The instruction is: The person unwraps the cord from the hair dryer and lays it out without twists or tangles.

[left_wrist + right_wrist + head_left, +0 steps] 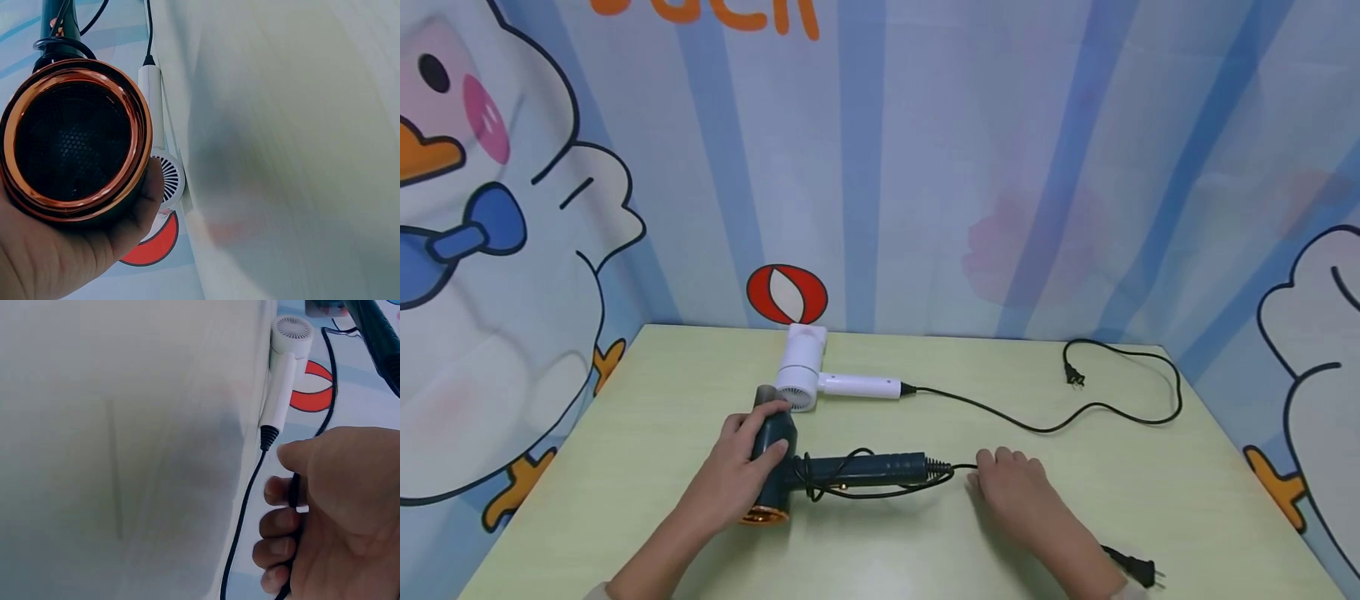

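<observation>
A dark blue hair dryer (880, 469) lies across the near part of the table, its handle pointing right and its copper-rimmed end facing me. My left hand (733, 467) grips its barrel, and in the left wrist view the thumb curls up beside the copper ring (142, 125). Some of the black cord (898, 495) is wound loosely about the handle. To the right, my right hand (1018, 500) holds that cord just past the handle's end; in the right wrist view its fingers (275, 550) curl round the cord. The cord's plug (1138, 570) shows beyond the right forearm.
Behind the dark dryer lies a white hair dryer (859, 386), close to the dark one's far end. Its black cord (1037, 430) loops to the right, ending in a plug (1074, 375). A printed cloth backdrop (917, 167) stands behind the pale table (925, 550).
</observation>
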Demonstrator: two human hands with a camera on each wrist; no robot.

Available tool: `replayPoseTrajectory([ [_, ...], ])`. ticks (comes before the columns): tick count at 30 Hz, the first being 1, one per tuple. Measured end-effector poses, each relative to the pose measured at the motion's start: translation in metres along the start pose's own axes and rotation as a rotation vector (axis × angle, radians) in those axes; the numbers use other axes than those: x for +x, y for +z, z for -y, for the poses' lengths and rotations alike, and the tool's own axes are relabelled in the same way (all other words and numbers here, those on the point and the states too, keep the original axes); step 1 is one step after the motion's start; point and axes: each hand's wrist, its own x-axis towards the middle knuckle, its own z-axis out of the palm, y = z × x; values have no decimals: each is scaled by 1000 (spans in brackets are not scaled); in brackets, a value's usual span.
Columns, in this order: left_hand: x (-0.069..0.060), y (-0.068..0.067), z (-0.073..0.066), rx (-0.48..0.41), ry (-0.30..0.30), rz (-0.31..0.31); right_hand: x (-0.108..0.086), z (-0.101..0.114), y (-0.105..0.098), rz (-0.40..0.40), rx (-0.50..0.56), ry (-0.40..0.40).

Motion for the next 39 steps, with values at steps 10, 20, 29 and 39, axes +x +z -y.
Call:
replayPoseTrajectory([
  [10, -1, -1, -1, -5, 15, 5, 5, -2, 3, -218, -73, 42],
  [20, 1, -2, -3, 5, 22, 4, 8, -1, 1, -250, -77, 30],
  [29, -1, -6, -5, 19, 36, 5, 12, 0, -3, -227, -59, 44],
  [39, -3, -4, -4, 17, 12, 23, 13, -3, -4, -234, -77, 61],
])
